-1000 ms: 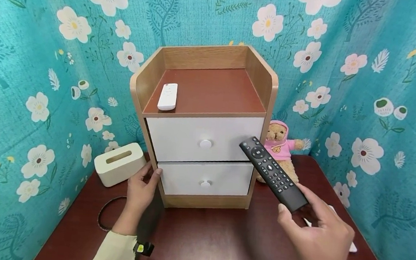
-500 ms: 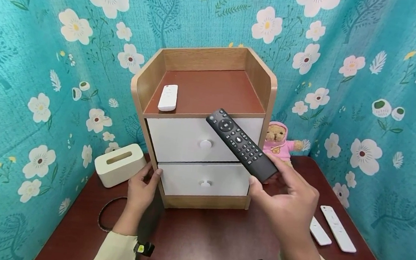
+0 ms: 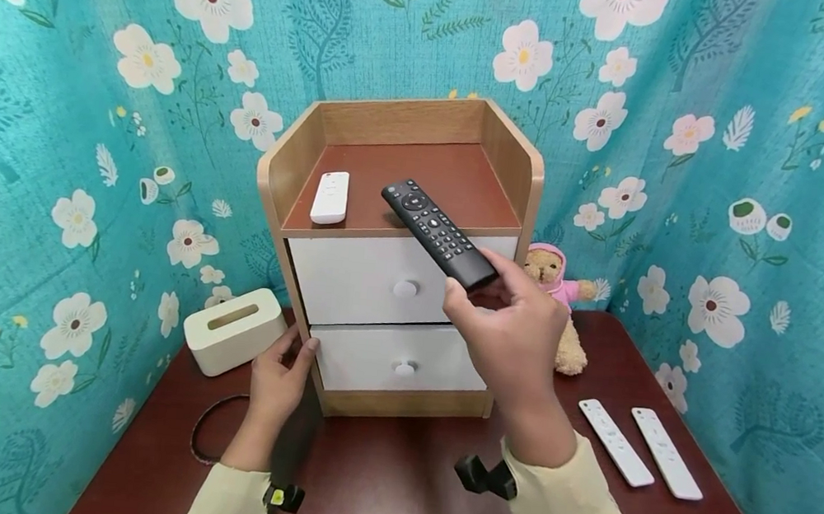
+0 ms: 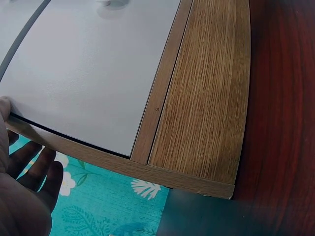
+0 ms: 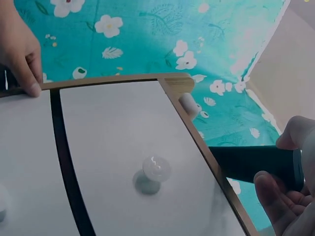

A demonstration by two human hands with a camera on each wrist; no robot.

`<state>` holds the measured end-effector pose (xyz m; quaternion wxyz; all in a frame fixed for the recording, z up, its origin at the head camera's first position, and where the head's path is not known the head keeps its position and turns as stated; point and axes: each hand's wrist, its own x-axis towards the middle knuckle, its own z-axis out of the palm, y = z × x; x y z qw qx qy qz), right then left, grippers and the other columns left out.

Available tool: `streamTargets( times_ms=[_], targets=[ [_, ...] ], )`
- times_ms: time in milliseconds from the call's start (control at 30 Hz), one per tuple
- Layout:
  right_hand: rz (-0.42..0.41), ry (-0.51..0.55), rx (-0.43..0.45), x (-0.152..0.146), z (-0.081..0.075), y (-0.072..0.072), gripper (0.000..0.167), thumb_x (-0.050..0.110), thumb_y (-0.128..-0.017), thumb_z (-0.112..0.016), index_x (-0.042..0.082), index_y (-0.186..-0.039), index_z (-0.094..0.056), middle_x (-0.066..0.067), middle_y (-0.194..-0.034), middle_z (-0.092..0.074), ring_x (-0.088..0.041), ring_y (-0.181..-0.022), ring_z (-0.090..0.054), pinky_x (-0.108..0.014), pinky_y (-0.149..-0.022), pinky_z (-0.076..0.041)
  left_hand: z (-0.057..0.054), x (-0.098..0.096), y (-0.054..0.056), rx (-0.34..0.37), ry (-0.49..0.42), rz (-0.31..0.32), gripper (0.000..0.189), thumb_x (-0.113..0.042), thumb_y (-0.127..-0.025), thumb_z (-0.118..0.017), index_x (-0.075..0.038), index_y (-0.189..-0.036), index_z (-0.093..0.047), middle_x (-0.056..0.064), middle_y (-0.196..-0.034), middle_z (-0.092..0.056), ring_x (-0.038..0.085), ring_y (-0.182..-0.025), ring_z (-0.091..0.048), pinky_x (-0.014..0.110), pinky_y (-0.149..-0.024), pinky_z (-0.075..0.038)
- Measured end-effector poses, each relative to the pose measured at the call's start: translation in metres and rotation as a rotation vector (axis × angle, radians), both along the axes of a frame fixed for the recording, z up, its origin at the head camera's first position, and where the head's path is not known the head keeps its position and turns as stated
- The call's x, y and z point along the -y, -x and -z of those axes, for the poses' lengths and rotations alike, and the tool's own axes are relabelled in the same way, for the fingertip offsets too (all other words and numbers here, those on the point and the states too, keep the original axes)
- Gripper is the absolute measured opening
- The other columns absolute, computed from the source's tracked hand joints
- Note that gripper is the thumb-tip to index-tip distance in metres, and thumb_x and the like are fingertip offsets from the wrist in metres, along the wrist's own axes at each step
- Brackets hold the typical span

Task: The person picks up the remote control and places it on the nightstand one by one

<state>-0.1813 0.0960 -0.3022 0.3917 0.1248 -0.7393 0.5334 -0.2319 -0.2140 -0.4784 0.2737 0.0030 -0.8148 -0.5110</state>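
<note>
My right hand holds a black remote control by its lower end, thumb on one side and fingers on the other. The remote tilts up to the left, and its far end overlaps the front edge of the cabinet's top shelf. A white remote lies at the left of that shelf. With the left hand I grip the left side panel of the wood-edged drawer cabinet. The thumb rests at its front edge and the fingers lie along the outer side. Both white drawers with round knobs are closed.
Two more white remotes lie on the dark red table at the right. A teddy bear in pink sits behind the cabinet's right side. Left of the cabinet are a cream tissue box and a dark cord loop.
My right hand has moved left and up with the black remote, from the table's right side to the shelf's front edge. The left hand has stayed on the cabinet.
</note>
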Motion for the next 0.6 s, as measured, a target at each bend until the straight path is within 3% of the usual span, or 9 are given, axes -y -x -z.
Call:
streamTargets(
  times_ms=[367,600],
  targets=[
    [-0.024,-0.056,-0.006,0.028,-0.018,0.031,0.045,0.031,-0.092,-0.089,0.004,-0.126,-0.08,-0.011,-0.101,-0.083,-0.016,-0.081,-0.079,-0.036,-0.074,-0.065,-0.001,0.0,0.0,0.017,-0.006,0.0,0.043,-0.03,-0.105,-0.076,-0.01,-0.144,-0.072,0.017,-0.118,-0.08,0.016,-0.097,-0.067,0.01,-0.079,-0.05],
    [0.041,-0.131,-0.022,0.047,-0.02,0.04,0.058,0.044,-0.091,-0.09,0.002,-0.13,-0.078,-0.013,-0.102,-0.083,-0.019,-0.085,-0.08,-0.037,-0.076,-0.065,0.0,-0.001,0.0,0.003,-0.009,-0.001,0.042,-0.028,-0.105,-0.077,-0.01,-0.142,-0.073,0.016,-0.116,-0.08,0.012,-0.094,-0.065,0.011,-0.078,-0.049]
  ],
)
